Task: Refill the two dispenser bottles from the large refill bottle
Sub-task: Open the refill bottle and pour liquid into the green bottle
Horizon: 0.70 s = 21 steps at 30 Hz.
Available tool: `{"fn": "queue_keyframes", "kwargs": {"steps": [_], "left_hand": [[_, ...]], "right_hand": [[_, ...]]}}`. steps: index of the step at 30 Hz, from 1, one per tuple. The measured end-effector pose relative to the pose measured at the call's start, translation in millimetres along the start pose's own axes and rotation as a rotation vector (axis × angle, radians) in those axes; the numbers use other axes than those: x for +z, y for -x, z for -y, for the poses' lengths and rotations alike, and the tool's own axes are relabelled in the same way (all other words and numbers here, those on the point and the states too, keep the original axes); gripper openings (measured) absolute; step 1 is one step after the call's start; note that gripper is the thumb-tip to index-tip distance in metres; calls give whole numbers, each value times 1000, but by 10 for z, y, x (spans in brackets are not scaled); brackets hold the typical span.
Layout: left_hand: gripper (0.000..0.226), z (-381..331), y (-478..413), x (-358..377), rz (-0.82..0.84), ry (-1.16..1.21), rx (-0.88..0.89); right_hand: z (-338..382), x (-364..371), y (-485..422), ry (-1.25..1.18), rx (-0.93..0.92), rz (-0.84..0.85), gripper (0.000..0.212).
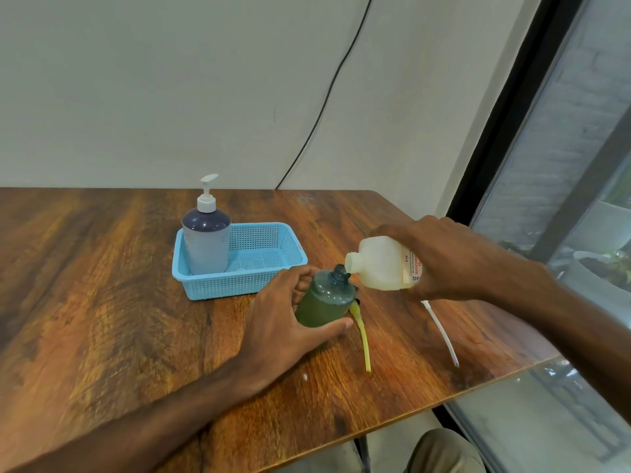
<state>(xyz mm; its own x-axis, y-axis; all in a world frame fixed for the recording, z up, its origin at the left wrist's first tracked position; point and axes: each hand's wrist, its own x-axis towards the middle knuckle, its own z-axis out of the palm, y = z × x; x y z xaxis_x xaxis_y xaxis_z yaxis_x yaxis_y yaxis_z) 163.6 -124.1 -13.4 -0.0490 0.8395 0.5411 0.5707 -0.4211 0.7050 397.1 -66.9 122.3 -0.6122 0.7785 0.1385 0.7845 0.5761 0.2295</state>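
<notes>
A green dispenser bottle [324,303] stands open on the wooden table [119,302], its pump removed. My left hand [286,319] grips its body from the left. My right hand [444,257] holds the large whitish refill bottle [379,262] tipped on its side, its open mouth touching the green bottle's neck. A pump with a yellow-stained tube [362,336] lies beside the green bottle. Another pump's white tube [442,332] lies further right, its head hidden under my right hand. A grey dispenser bottle [206,244] with a white pump on it stands in the blue basket [246,285].
The blue basket sits behind the green bottle, its right half holding nothing. The table's right edge runs close to a glass window [563,199]. A black cable [324,107] hangs down the wall behind the table.
</notes>
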Motion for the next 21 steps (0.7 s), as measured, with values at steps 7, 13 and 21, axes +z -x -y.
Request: {"fn": "queue_keyframes", "kwargs": {"steps": [7,13,21], "left_hand": [[75,-23,2,-10,-14,12,10],[76,-19,3,-8,-10,15,15],[76,-19,-2,-3,-13,7,18]], "right_hand": [[27,-33,0,6,1,-9,89],[46,-50,-3,16,19,19,90],[53,-61,-1,17,25,43,92]]}}
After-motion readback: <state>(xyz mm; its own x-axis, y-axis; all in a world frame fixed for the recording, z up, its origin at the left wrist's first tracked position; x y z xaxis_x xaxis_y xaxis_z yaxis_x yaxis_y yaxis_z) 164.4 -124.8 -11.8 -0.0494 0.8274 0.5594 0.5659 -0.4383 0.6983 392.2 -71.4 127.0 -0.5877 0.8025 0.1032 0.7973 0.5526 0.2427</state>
